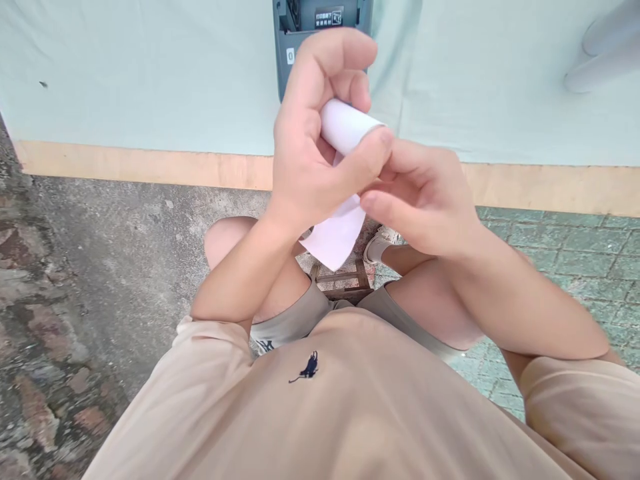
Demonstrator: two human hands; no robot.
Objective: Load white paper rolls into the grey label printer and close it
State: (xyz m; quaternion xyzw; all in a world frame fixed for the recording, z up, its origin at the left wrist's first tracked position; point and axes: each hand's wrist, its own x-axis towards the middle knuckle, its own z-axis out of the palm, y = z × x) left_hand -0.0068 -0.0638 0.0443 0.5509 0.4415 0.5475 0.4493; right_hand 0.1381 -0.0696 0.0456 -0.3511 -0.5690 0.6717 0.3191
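Note:
My left hand [315, 133] is curled around a small white paper roll [350, 125], its thumb along the near side. A loose end of the paper hangs below the roll, down to a pointed corner above my lap. Beside it, my right hand [425, 193] has thumb and fingers closed at the edge of the paper, close to my left thumb. Some of its fingertips are hidden. Behind my left hand lies a dark grey printer [283, 63], its cover up or off at the top edge, with a label inside. My hand hides part of it.
A table with a pale green cloth [150, 80] and a bare wooden front edge [150, 168] lies before me. Two pale cylinders [607, 57] lie at the far right on the cloth. My knees and a wooden stool frame [345, 277] are below the table edge.

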